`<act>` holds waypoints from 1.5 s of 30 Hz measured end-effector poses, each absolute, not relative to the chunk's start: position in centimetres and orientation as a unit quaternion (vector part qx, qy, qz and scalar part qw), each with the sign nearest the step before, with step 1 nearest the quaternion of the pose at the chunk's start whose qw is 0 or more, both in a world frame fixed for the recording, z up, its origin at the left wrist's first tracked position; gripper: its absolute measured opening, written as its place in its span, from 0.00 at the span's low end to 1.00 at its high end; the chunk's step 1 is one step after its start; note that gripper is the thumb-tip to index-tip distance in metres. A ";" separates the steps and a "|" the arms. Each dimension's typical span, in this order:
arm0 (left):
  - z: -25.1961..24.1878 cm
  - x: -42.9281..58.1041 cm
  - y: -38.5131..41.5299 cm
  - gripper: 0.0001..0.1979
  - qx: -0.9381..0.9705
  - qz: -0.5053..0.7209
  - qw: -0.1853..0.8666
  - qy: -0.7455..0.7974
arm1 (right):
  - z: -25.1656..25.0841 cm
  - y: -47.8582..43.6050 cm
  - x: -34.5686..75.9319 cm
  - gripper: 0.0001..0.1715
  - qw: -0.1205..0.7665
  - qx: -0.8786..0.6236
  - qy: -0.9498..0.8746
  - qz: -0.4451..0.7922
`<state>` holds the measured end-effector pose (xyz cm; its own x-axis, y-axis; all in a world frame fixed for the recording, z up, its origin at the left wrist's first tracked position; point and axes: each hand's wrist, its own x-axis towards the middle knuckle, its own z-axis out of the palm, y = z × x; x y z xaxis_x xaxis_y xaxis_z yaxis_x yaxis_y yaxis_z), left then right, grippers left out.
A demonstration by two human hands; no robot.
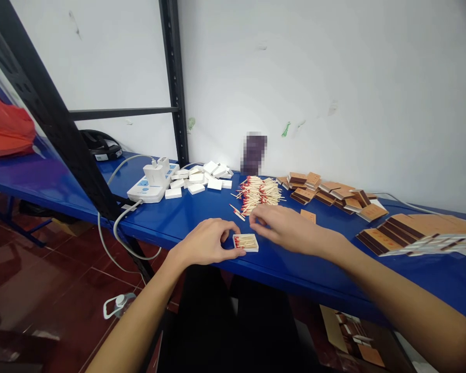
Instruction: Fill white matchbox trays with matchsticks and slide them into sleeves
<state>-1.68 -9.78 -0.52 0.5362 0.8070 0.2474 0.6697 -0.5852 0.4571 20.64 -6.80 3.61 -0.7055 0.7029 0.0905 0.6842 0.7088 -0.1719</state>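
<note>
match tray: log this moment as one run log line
left hand grips match tray | right hand beside tray, near loose matches | surface: blue table

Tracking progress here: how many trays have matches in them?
1: the tray nearest the front, between the left hand and right hand. The white tray pile behind looks empty; some may be hidden.

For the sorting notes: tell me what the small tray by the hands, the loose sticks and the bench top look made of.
The small tray looks like thin matt white card, low folded walls. The loose sticks: pale wood, red tips, apparently matches. The bench top: probably painted metal, glossy blue, reflective.
</note>
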 end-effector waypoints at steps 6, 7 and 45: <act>-0.4 -1.8 -9.9 0.16 0.869 0.217 0.163 0.413 | 2.4 -3.8 19.5 0.11 0.074 -0.419 -0.905 0.025; -0.4 -1.8 -9.9 0.16 0.869 0.216 0.166 0.413 | 2.2 -3.5 19.1 0.12 0.076 -0.421 -0.904 0.030; -0.5 -1.7 -9.6 0.18 0.869 0.218 0.157 0.415 | 3.9 -7.9 19.4 0.03 0.004 -0.374 -0.911 0.173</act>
<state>-1.67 -9.64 -0.52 0.5612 0.7894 0.2486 0.6527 -0.6069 0.4535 19.42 -7.86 3.88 -0.7195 0.6837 -0.1217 0.6807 0.6596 -0.3188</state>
